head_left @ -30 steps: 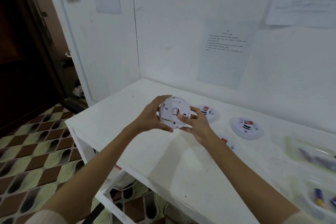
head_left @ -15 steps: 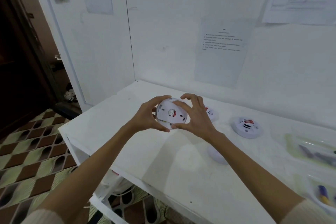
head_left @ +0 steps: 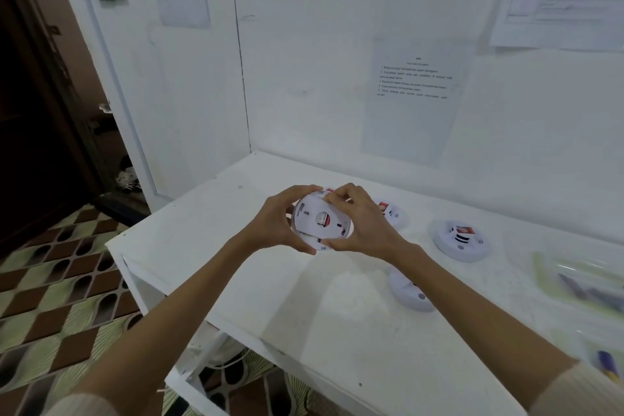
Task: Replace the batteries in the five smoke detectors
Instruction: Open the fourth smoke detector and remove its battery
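Between both hands point(head_left: 275, 223) point(head_left: 363, 229), smoke detector point(head_left: 312, 213) half-covered

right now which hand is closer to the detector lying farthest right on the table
Right. The right hand is left of the far-right detector; the left hand is farther left; both hold the raised detector.

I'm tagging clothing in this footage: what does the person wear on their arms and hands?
The left hand and right hand are bare: no gloves, rings or watch show. The forearms are uncovered. A cream knit left sleeve and right sleeve begin near the elbows.
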A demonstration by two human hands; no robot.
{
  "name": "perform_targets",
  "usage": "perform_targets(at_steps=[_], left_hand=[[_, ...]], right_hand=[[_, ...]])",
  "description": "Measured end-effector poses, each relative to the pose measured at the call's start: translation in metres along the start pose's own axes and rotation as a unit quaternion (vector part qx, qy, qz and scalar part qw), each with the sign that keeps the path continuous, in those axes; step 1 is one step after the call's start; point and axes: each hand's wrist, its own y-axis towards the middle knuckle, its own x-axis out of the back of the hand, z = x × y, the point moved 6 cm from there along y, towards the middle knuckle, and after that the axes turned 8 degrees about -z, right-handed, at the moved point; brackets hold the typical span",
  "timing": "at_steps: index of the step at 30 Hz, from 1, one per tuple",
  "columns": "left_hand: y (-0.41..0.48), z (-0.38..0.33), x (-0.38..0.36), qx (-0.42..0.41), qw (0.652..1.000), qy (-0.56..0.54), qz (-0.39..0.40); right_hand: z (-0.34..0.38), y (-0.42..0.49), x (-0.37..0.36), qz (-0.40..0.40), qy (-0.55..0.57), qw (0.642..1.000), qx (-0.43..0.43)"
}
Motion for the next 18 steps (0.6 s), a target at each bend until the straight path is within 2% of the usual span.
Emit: perform_targets(at_steps=[3, 5, 13, 18], left_hand=[[-0.001, 0.001, -0.006, -0.009, 0.999, 0.024, 0.031], [-0.004, 0.006, -0.010, 0.008, 0.998, 0.033, 0.049], [-0.005, 0.023, -0.007, 0.029, 0.997, 0.045, 0.062], [-0.003, 0.025, 0.004, 0.053, 0.998, 0.021, 0.040]], right_hand=[[0.009, 0.001, -0.005, 0.016, -0.034, 0.997, 0.065], [0.008, 0.001, -0.011, 0.043, -0.049, 0.995, 0.079], [0.007, 0.001, -0.013, 0.038, -0.015, 0.997, 0.066], [0.001, 0.010, -0.008, 0.018, -0.012, 0.999, 0.040]])
